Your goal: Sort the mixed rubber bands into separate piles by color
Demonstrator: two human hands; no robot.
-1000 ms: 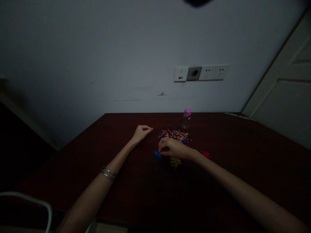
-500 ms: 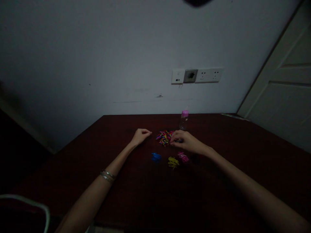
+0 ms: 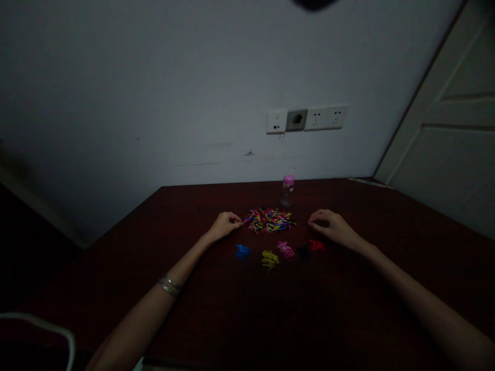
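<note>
A mixed heap of small, colourful loop-like bands (image 3: 270, 220) lies on the dark red table; they look like little rubber bands. My left hand (image 3: 225, 225) rests at the heap's left edge, thumb and index finger pinched together. To the right of the heap is my right hand (image 3: 333, 226), fingertips closed together; whatever they hold is too small to make out. Nearer me lie single-colour groups: blue bands (image 3: 243, 251), yellow bands (image 3: 270, 260), pink bands (image 3: 286, 250), a faint black clump (image 3: 303, 251) and red bands (image 3: 316, 246) just below my right hand.
A clear bottle with a pink lid (image 3: 288, 180) stands behind the heap. The table (image 3: 185, 206) meets a pale wall with a row of sockets (image 3: 307, 120). A white door (image 3: 456, 139) is at the right, and a pale cable (image 3: 46, 323) curves at lower left.
My right hand has moved right, off the heap, uncovering its right part and the black and red groups. My left hand stays beside the heap. The view has shifted slightly.
</note>
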